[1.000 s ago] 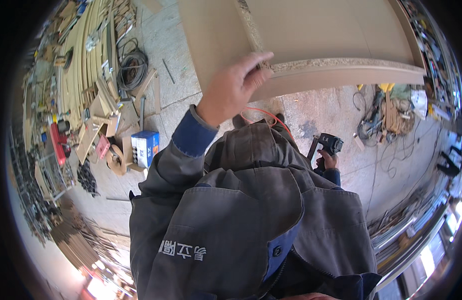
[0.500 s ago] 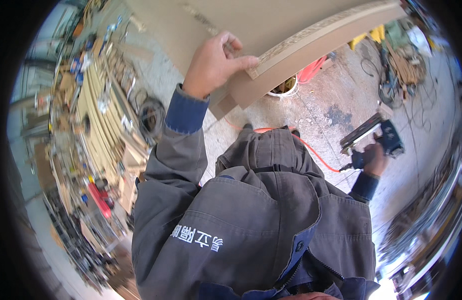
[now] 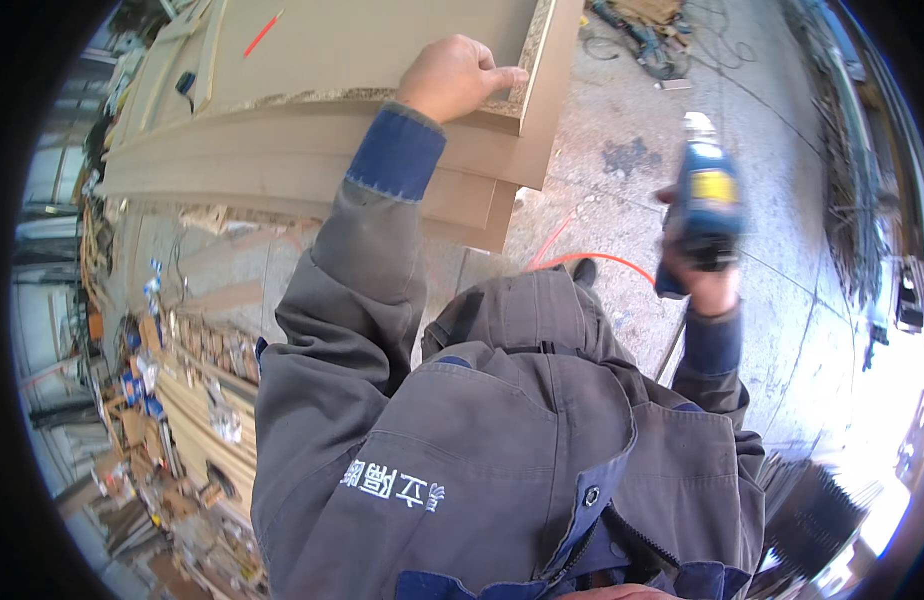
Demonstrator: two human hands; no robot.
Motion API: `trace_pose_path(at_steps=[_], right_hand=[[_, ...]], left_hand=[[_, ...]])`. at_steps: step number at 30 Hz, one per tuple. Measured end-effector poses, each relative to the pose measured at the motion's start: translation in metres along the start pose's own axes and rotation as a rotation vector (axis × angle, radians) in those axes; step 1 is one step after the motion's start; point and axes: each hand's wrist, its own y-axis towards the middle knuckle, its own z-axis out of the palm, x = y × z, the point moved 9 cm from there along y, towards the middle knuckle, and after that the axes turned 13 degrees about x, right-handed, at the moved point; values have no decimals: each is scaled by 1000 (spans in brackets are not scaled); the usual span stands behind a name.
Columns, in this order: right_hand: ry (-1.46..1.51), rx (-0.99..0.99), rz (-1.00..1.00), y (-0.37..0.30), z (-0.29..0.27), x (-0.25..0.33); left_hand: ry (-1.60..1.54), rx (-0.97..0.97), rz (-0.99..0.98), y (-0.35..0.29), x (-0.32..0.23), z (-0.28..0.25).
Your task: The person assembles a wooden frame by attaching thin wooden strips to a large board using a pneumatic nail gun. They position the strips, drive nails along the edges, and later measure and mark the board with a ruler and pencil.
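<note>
My left hand (image 3: 448, 78) is at the near corner of a large brown panel (image 3: 332, 50) with raw chipboard edges. Its fingers are curled and its thumb lies against the panel's edge strip. More brown boards (image 3: 282, 150) lie beneath the panel. Off to the right, my right hand (image 3: 707, 285) grips a nail gun (image 3: 710, 205) with a blue body and a yellow label, blurred by motion. An orange air hose (image 3: 612, 262) runs from near the tool's grip across to my feet.
A red pencil (image 3: 263, 34) and a small black object (image 3: 186, 83) lie on the panel. Power tools and cords (image 3: 647, 45) sit on the floor at the far right. Long timber strips (image 3: 207, 425) and scraps crowd the lower left. Metal profiles (image 3: 852, 190) line the right side.
My view has turned, so the panel now stretches off to the left. My right hand has raised the nail gun and swung it forward. The left hand stays at the panel's corner.
</note>
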Motion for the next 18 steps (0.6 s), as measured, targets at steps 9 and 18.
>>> trace_pose_path(at_steps=[9,18], right_hand=[[-1315,281,-78,28,179,-10],[-1542,306,-64,41,201,-27]], left_hand=[[-30,8,60,31,27,6],[-91,-41,100,40,32,7]])
